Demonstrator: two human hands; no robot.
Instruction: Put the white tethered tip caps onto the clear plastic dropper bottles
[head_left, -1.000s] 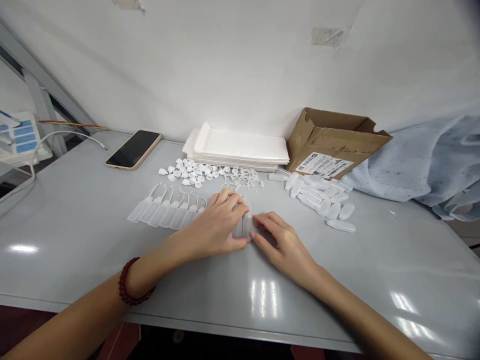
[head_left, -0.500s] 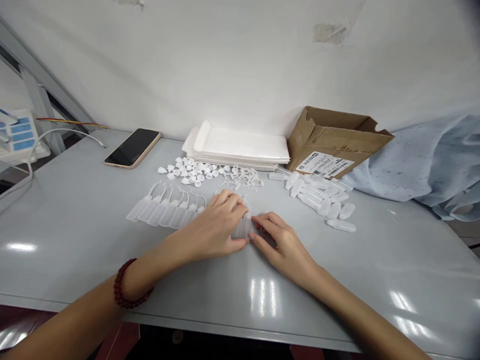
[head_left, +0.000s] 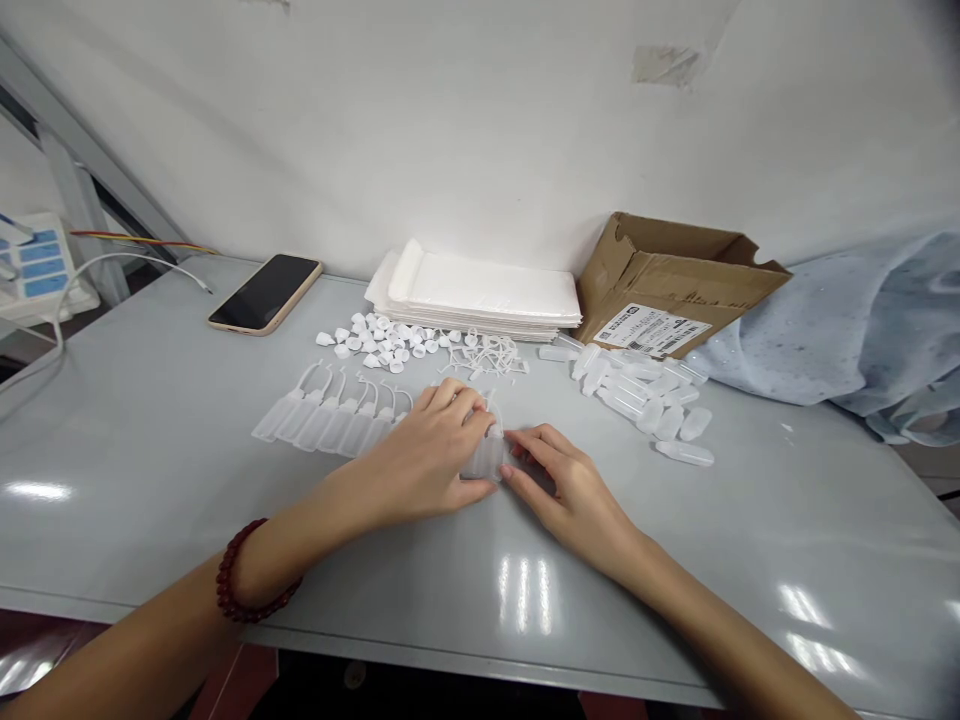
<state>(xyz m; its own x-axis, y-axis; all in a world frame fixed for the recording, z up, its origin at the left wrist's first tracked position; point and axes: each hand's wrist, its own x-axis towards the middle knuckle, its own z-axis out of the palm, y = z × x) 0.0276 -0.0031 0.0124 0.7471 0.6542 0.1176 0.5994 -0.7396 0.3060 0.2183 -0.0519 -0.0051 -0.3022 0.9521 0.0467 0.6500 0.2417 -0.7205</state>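
Meeting at the middle of the grey table (head_left: 150, 470), both hands close in on a few clear bottles (head_left: 487, 457) that lie flat on the surface. The left hand (head_left: 431, 452) curls over them from the left, with its bent fingers on their far side and its thumb on the near side, so it grips them. The right hand (head_left: 564, 482) lies open and low, its fingers stretched out and their tips touching the right side of the same bottles. A red bead bracelet (head_left: 247, 590) sits on the left wrist.

Just left of the hands, a row of capped bottles (head_left: 326, 420) lies side by side, its right end hidden under the left hand. Farther back are a scatter of small white caps (head_left: 379, 345) and a tangle of thin plastic loops (head_left: 491, 355). To the right lies a loose heap of uncapped bottles (head_left: 645, 400), near an open cardboard box (head_left: 667, 285) tipped on its side. A stack of white padded envelopes (head_left: 480, 295) rests against the wall, a phone (head_left: 264, 293) lies face up at far left, and a blue-grey cloth (head_left: 847, 320) is bunched at far right.
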